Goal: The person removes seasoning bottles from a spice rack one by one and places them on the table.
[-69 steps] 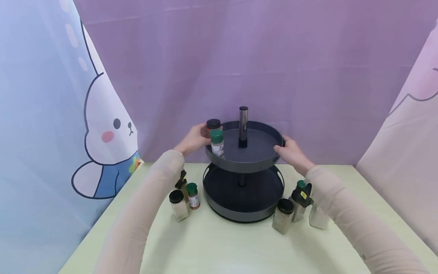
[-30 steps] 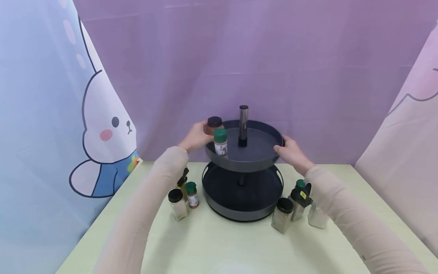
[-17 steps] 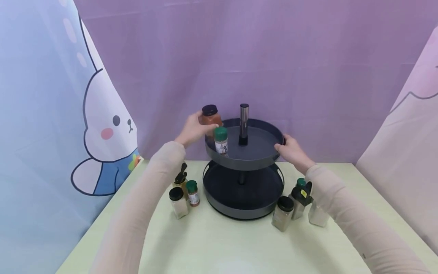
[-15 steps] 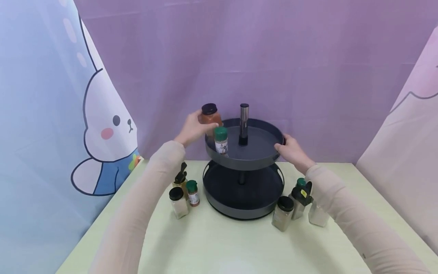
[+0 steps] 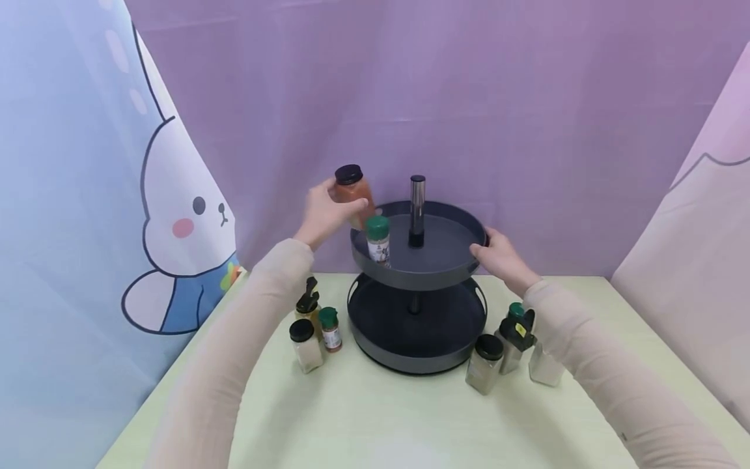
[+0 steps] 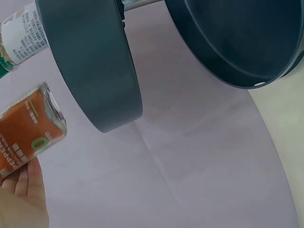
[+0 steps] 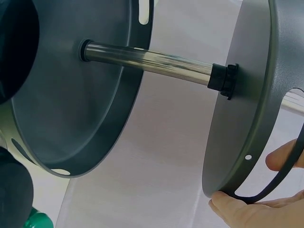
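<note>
In the head view my left hand [image 5: 322,213] grips a square spice jar [image 5: 355,195] with a black lid and orange-red contents. The jar is tilted at the left rim of the upper tray [image 5: 422,280] of a dark two-tier turntable rack. In the left wrist view the jar's base [image 6: 50,111] is apart from the tray wall [image 6: 97,66]. A green-capped shaker [image 5: 378,247] stands on the upper tray beside it. My right hand [image 5: 502,262] holds the upper tray's right handle, fingers through the cutout and thumb on the rim, as the handle [image 7: 280,178] shows.
The lower tray [image 5: 418,365] rests on the pale table [image 5: 375,417]. To its left stand a black-lidded jar [image 5: 307,352], a green-capped bottle [image 5: 331,335] and a black-topped bottle [image 5: 307,312]. Several jars, including a black-lidded one [image 5: 485,371], stand at the right. A purple curtain [image 5: 527,130] hangs behind.
My left hand has lifted the spice jar up and to the left from behind the green-capped shaker, and the jar now tilts. The right hand has kept its hold on the handle.
</note>
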A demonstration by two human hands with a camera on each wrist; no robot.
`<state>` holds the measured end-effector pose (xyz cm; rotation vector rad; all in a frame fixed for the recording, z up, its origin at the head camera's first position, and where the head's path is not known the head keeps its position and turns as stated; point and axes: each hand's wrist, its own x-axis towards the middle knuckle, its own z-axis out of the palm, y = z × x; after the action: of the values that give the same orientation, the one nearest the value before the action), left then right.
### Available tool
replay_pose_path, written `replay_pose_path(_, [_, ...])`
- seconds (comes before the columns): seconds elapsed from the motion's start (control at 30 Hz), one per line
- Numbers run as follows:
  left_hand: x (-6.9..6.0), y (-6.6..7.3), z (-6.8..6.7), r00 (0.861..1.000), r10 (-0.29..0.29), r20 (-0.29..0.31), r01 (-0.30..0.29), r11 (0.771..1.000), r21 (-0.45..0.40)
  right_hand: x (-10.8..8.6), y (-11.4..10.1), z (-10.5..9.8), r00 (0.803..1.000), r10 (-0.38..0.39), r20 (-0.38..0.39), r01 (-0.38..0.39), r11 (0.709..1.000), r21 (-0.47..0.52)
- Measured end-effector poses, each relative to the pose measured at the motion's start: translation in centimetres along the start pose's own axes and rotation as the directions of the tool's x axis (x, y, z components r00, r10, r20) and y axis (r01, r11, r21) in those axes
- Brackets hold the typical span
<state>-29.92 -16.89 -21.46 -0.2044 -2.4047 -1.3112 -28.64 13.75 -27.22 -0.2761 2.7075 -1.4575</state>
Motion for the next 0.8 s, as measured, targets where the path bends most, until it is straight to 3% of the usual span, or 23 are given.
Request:
replay_pose_path(0.2, [-0.2, -0.3, -0.9, 0.997, -0.003, -0.079, 0.005, 1.000, 0.022, -0.1, -0.2, 0.2, 1.000, 0.001, -0.002, -0.001, 1.000, 0.003])
replay_pose_path(0.8, [-1.2, -2.6, -3.3, 0.984, -0.013, -0.175, 0.019, 0.999, 0.033, -0.4, -0.2, 0.1, 1.000, 0.004, 0.003, -0.004, 1.000, 0.007])
